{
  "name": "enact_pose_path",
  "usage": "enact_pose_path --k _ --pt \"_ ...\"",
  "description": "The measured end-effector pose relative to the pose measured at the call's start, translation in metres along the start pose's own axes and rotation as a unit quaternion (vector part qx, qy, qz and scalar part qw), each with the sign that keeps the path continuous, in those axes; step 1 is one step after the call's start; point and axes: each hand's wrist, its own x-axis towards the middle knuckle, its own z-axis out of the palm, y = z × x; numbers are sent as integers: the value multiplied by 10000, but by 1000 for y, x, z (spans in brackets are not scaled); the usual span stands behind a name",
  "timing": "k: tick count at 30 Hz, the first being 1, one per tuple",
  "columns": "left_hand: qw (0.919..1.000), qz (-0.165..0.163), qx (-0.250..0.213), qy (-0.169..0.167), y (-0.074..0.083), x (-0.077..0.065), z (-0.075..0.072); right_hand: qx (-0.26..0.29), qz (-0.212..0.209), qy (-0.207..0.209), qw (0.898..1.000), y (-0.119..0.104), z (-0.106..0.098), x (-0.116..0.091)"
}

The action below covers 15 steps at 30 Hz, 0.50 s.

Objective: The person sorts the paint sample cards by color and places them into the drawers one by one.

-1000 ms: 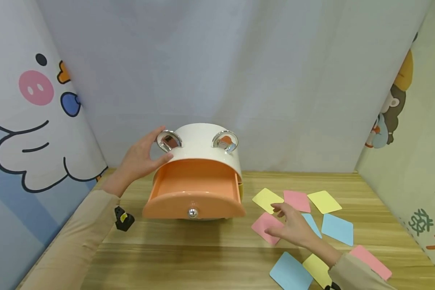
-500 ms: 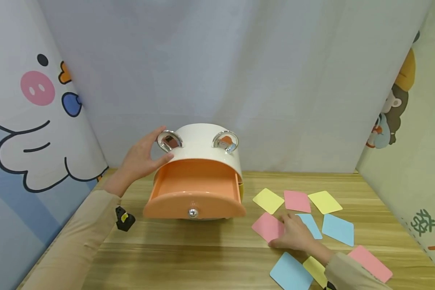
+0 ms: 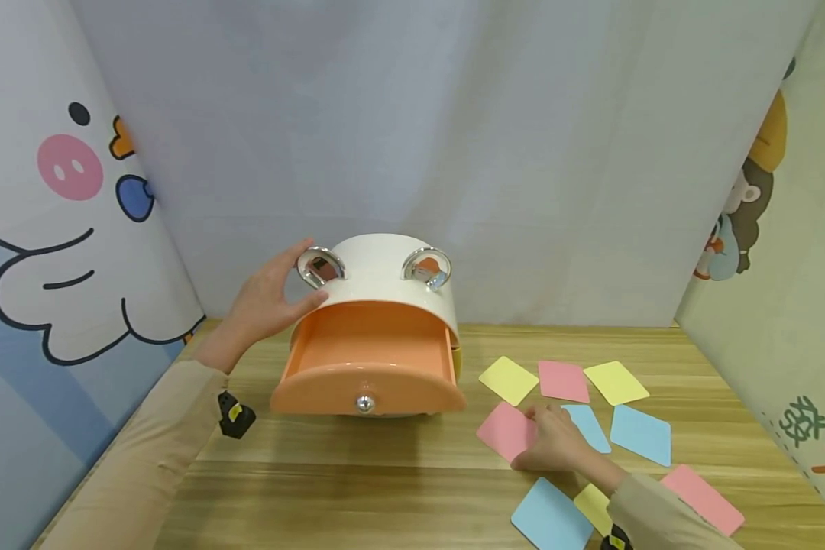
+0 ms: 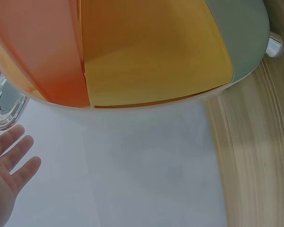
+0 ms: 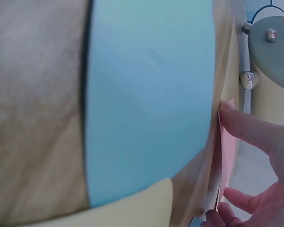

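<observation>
A white, round-topped drawer box point(image 3: 385, 263) with two silver rings stands on the table, its orange drawer point(image 3: 330, 391) pulled out and holding nothing visible. My left hand point(image 3: 264, 302) rests on its upper left corner, thumb on the front edge and index finger behind the left ring point(image 3: 305, 269). In the left wrist view, the other fingers point(image 4: 26, 172) are straight and off the box. My right hand point(image 3: 557, 443) pinches a pink card point(image 3: 502, 429) across its edges on the table. The right wrist view shows the thumb on one edge of it and fingers at the other.
Yellow point(image 3: 507, 380), pink point(image 3: 564, 381) and blue cards point(image 3: 639, 435) lie around my right hand. A blue card point(image 3: 551, 516) and a yellow one point(image 3: 593, 508) are nearer the front. Cloth walls point(image 3: 557, 153) bound the table.
My right hand has come down from above the cards onto the pink card and taken its edges between thumb and fingers. The left hand and the box stay put.
</observation>
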Motion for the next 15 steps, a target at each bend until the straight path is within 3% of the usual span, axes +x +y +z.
enact_pose_path --k 5,9,12,15 --pt "10000 42 17 47 0 0 1 230 -62 21 9997 0 -4 0" --pt "10000 54 3 50 0 0 0 790 -112 23 9968 2 -9 2" --pt "10000 46 -7 42 0 -1 0 1413 6 -114 9899 5 -13 3" --pt "10000 45 -7 32 0 -1 0 2120 269 -360 9762 8 -18 3"
